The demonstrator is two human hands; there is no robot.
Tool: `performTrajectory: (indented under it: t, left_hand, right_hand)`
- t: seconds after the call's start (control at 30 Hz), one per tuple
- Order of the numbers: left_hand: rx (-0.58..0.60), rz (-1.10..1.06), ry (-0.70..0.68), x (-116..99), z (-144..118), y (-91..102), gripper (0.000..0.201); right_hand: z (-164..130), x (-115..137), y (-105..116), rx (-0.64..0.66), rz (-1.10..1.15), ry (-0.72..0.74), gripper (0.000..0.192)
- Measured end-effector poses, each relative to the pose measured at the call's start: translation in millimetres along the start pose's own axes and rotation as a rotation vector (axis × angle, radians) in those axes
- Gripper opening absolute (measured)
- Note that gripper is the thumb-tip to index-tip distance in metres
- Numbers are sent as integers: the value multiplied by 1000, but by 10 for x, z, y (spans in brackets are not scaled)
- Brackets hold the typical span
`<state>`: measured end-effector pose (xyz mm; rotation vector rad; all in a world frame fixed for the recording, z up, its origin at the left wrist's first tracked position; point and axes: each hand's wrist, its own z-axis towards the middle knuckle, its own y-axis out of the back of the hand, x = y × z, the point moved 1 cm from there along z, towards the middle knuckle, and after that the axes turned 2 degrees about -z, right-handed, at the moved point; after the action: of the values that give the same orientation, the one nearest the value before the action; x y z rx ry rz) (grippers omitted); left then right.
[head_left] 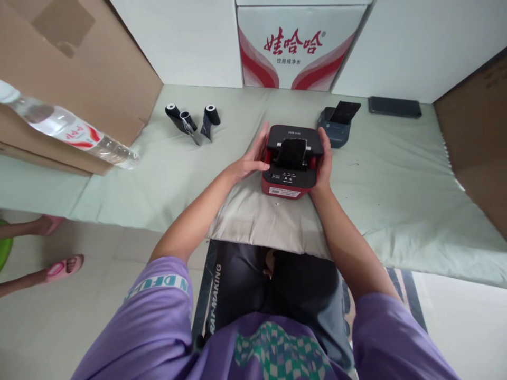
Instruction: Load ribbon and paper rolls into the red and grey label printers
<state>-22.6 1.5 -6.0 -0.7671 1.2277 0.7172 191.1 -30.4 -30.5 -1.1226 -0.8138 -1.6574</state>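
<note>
Purple T-shirt point(277, 351) nearest. Left hand point(253, 158) and right hand point(325, 164) clasp opposite sides of the red-and-black printer point(293, 178), mid-table point(190, 174) by the near edge, likely to steady it. Black ribbon rolls point(189, 122) sit far left, presumably set aside within reach.

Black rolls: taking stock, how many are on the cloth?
3: left roll and middle roll close together, right roll slightly apart, all left of the red-and-black device; any behind it would be hidden.
</note>
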Motion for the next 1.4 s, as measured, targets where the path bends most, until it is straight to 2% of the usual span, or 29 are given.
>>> performTrajectory:
  t: [0.1,0.23,0.27,0.4,0.47,0.53,0.6,0.67,0.73,0.83,1.0,1.07,1.13,1.2,1.3,1.4]
  left_hand:
    - [-37,-2,10,0,10,-64,98]
    - [-76,-2,-52,71,27,-81,103]
    - [-48,16,-72,97,35,-63,106]
    - [198,115,-158,201,67,56,122]
    - [209,162,-186,246,79,104,122]
    - [118,232,-205,269,82,123,111]
    - [-35,354,-218,244,71,117,91]
    - [-187,517,-222,154,52,95,74]
    - [-241,682,-220,8,45,54,68]
    - [-129,818,-247,-236,72,-30,63]
    - [233,722,-292,-472,122,-125,44]
    - [252,705,-250,-522,151,-121,41]
    - [190,777,-202,-577,211,-110,39]
    - [180,941,-139,-639,303,-124,32]
    - [282,1240,-26,-718,463,-221,20]
    - [344,1490,66,-760,581,-373,23]
  right_hand:
    - [0,25,-11,17,-7,-24,76]
    - [14,64,-33,31,-15,-80,83]
    - [18,66,-34,23,36,-74,82]
    - [25,32,-12,-16,302,-41,66]
    - [29,-5,8,-32,340,-46,65]
    - [44,-58,26,-46,339,-71,64]
    - [75,-131,36,-72,341,-110,63]
    - [117,-214,35,-117,348,-153,64]
    - [157,-284,22,-159,364,-187,67]
    - [187,-329,-3,-184,391,-208,63]
    - [176,-307,-17,-189,434,-205,53]
    - [176,-300,-18,-193,417,-197,55]
    - [181,-299,-20,-197,390,-197,57]
    - [187,-299,-23,-192,382,-209,56]
    - [198,-299,-26,-186,398,-213,56]
    - [212,-300,-26,-189,389,-198,59]
